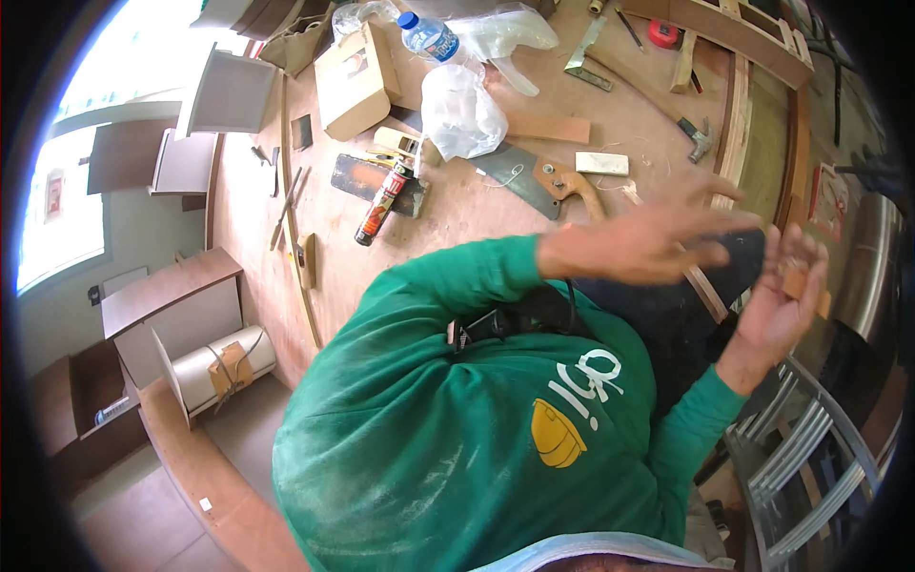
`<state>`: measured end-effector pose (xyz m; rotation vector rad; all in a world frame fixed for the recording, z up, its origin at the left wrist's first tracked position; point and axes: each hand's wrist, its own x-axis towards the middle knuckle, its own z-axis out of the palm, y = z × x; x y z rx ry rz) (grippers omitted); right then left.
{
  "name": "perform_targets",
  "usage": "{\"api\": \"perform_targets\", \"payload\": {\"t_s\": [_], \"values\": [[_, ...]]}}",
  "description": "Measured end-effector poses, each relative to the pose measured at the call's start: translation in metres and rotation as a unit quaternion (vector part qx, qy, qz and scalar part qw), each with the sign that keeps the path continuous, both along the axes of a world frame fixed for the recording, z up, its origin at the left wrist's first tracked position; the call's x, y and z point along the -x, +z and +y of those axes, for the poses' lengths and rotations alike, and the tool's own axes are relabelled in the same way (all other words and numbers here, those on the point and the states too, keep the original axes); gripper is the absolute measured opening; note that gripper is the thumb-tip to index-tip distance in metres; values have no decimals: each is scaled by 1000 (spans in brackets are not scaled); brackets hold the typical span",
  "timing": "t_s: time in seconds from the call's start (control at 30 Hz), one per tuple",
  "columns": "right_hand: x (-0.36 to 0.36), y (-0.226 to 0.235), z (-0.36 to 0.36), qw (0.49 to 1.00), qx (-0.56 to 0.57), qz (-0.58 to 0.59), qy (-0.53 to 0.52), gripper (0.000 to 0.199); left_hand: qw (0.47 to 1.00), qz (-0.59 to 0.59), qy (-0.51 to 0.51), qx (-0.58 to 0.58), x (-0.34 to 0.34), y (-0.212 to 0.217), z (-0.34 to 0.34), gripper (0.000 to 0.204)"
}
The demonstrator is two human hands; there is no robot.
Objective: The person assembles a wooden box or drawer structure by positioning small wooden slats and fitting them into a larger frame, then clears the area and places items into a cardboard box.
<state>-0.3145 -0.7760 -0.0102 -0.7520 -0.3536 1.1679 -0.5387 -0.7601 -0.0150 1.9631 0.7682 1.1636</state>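
My left hand (648,238) reaches across to the right with its fingers spread, a little smeared by motion. It is over a thin wooden strip (706,294) that slants down past my dark trousers; whether it touches the strip I cannot tell. My right hand (777,310), palm turned up and fingers curled, holds a small tan piece (795,283), perhaps wood or folded sandpaper. Just beyond my left hand, on the wooden worktop, are a handsaw (562,184) with a wooden handle and a white rectangular block (602,164).
A claw hammer (658,95), a try square (583,67) and a red tape measure (662,34) lie farther back. A spray can (384,202), hand plane (305,260), cardboard box (355,84), plastic bag (462,110) and water bottle (427,38) are leftward. A metal ladder (810,467) stands right.
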Motion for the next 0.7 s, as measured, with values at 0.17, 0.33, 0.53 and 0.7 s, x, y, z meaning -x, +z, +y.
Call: {"api": "perform_targets", "payload": {"t_s": [0.17, 0.33, 0.53, 0.7], "values": [[-119, -30, -47, 966, 68, -234, -90, 29, 953, 268, 119, -72, 152, -111, 63, 41], [-148, -98, -90, 913, 222, -280, -196, 30, 869, 477, 128, -8, 225, -176, 89, 64], [-122, -90, -100, 890, 239, -341, -185, 25, 846, 531, 39, -28, 208, -161, 119, 58], [-128, -86, -108, 903, 229, -306, -196, 26, 890, 444, 104, 17, 156, -113, 130, 55]]}}
